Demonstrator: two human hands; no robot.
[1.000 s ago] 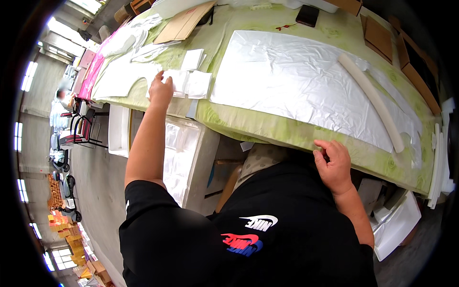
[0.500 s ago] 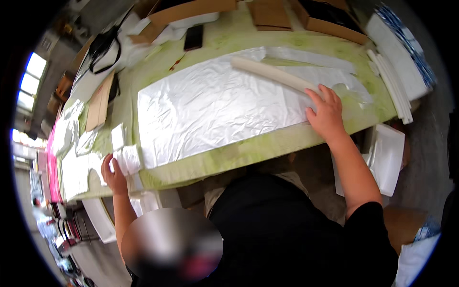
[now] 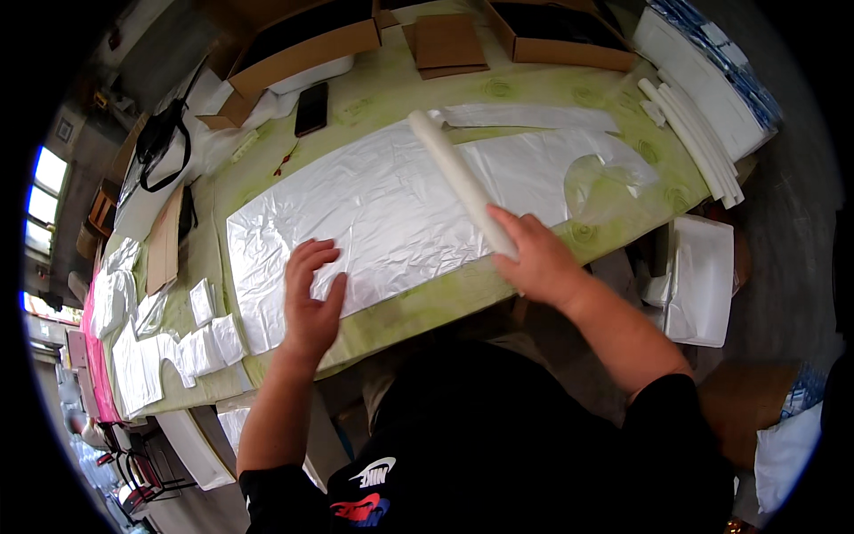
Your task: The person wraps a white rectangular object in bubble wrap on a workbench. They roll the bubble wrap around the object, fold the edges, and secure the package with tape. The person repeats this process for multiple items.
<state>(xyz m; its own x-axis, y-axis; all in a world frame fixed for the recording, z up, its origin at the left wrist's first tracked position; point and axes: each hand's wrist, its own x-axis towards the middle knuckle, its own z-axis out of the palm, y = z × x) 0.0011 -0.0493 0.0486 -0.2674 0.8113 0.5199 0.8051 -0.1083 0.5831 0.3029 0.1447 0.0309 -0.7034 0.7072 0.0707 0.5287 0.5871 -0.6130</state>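
Observation:
A thin, crinkled white plastic sheet (image 3: 356,200) lies spread across the table, with a narrow strip along its far right side. On it a pale, smooth tube (image 3: 452,169) slants from far left to near right. My right hand (image 3: 541,260) has its fingers closed around the tube's near end. Over the near left part of the sheet is my left hand (image 3: 311,298), its fingers apart and nothing in it. Whether it touches the sheet I cannot tell. Left of it sit folded white plastic pieces (image 3: 209,347) at the table's near edge.
The table wears a green patterned cover (image 3: 391,307). Farther back are a black phone (image 3: 311,109), cardboard boxes (image 3: 307,49) and a flat cardboard piece (image 3: 445,44). More white tubes (image 3: 694,142) lie at the right end. A white bin (image 3: 703,280) stands below the right edge.
My left hand has left the folded white pieces and moved right, over the sheet. My right hand has come left and nearer, turning the tube more toward me.

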